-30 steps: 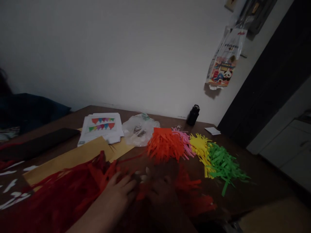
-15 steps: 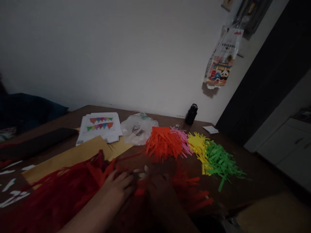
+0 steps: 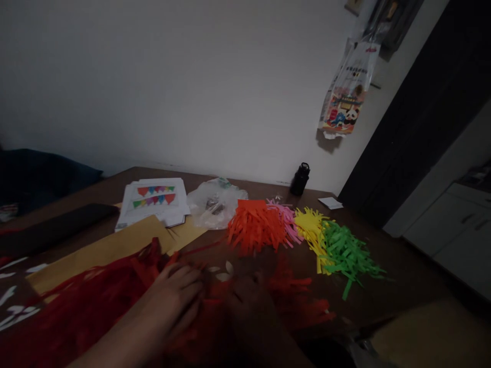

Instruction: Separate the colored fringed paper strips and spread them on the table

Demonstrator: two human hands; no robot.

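Dim light covers the near table edge, where both hands rest among fringed paper. My left hand has its fingers curled down over a strip of orange fringed paper. Close beside it, my right hand is closed on the same strip; its fingertips are lost in shadow. Loose orange fringes spread out to the right of that hand. A heap of dark red fringed paper lies under and left of my left forearm. Beyond the hands sits an orange paper tassel bundle.
Pink, yellow and green fringes lie to the right. Printed sheets, a plastic bag, yellow-brown paper and white scraps are on the table. A black bottle stands near the wall.
My left hand has shifted slightly left and nearer, its fingers still curled on the orange paper. My right hand stays almost in place. The whole view has moved a little.
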